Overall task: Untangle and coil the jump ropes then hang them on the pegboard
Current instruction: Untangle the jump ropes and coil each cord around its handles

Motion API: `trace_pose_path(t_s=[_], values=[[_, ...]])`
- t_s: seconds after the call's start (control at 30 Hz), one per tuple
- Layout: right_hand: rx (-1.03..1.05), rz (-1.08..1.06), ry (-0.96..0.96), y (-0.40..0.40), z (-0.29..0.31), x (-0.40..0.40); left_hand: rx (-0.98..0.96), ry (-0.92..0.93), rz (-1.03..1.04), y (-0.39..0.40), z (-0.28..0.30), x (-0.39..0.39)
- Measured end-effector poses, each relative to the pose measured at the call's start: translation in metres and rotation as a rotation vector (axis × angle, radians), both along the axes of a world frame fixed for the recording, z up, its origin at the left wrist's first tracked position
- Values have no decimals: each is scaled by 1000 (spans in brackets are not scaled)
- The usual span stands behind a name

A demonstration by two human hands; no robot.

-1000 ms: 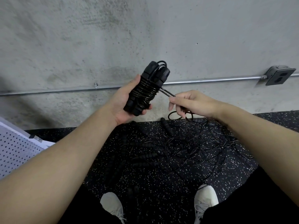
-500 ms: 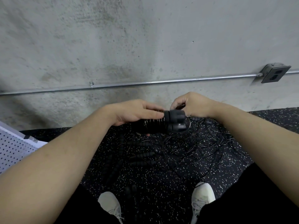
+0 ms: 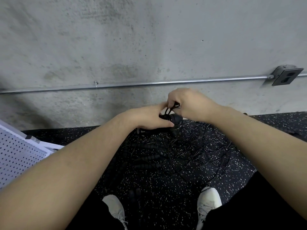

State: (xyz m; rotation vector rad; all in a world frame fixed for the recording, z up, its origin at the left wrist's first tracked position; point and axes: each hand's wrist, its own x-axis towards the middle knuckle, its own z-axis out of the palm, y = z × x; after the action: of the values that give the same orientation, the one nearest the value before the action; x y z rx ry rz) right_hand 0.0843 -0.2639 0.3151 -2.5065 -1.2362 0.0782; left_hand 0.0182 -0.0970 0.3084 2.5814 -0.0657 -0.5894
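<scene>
My left hand [image 3: 147,119] grips a coiled black jump rope [image 3: 172,118], its cord wound around the two handles; most of the bundle is hidden under the hand. Just above it, my right hand [image 3: 187,103] pinches the loose end of that rope's cord [image 3: 172,108] between thumb and fingers. Both hands are held low, near the base of the concrete wall. On the floor beneath lies a tangle of black jump ropes [image 3: 191,155] with several ribbed handles [image 3: 147,158] to its left. A white pegboard [image 3: 16,156] leans at the left edge.
The floor is black speckled rubber [image 3: 166,196]. My two white shoes [image 3: 209,201] stand at the bottom, with one more rope handle [image 3: 134,193] between them. A metal conduit [image 3: 149,83] runs along the wall to an outlet box [image 3: 285,76] at the right.
The wound rope was held upright in front of the wall; my left hand turned it sideways and lowered it. My right hand came in close and now pinches the cord end above the bundle.
</scene>
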Motion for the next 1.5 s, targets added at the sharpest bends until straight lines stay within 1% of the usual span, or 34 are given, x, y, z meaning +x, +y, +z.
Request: trace_pose_path(t_s=[0.13,0.23,0.3,0.33,0.4,0.43,0.47,0.5,0.53,0.6,0.67,0.8,0.87,0.97,1.1,1.17,1.23,1.3,1.4,1.47,1.5], values=[[141,98,66,2,-4,0,97,-64,45,10,-4,0],[231,48,92,-6,-5,6,112,-142,113,16,-7,-2],[338,-51,142,-10,-3,8,124,-195,159,19,-10,-2],[426,-138,195,-10,-2,9,128,-221,176,20,-12,-2],[633,-346,354,-8,0,7,148,-264,198,22,-14,-1],[707,-429,460,-7,1,6,159,-283,206,21,-14,0],[735,-477,572,-6,1,5,165,-297,210,20,-13,1],[712,-488,665,-5,1,5,171,-307,207,18,-12,1],[656,-457,716,-5,1,3,178,-313,199,16,-11,1],[505,-329,692,-6,2,-2,194,-309,177,13,-13,2],[433,-240,659,-8,3,-8,201,-299,164,13,-16,4],[353,-229,602,-14,6,-12,261,-308,184,18,-19,5],[287,-193,616,-14,7,-14,286,-330,207,17,-17,4],[150,-187,622,-11,8,-17,343,-377,186,12,-16,2],[-28,-187,697,-17,2,-11,242,-388,261,20,-16,5],[-26,-197,713,-28,-1,-5,163,-374,316,30,-15,6],[24,-212,666,-35,3,-2,54,-350,376,39,-16,6],[83,-173,627,-39,8,-2,-8,-341,420,46,-15,7],[74,-45,581,-38,9,-5,-36,-348,451,49,-15,7],[43,-78,539,-35,7,-6,-25,-359,442,46,-14,7],[62,-133,516,-33,6,-7,-6,-372,425,43,-13,6]])
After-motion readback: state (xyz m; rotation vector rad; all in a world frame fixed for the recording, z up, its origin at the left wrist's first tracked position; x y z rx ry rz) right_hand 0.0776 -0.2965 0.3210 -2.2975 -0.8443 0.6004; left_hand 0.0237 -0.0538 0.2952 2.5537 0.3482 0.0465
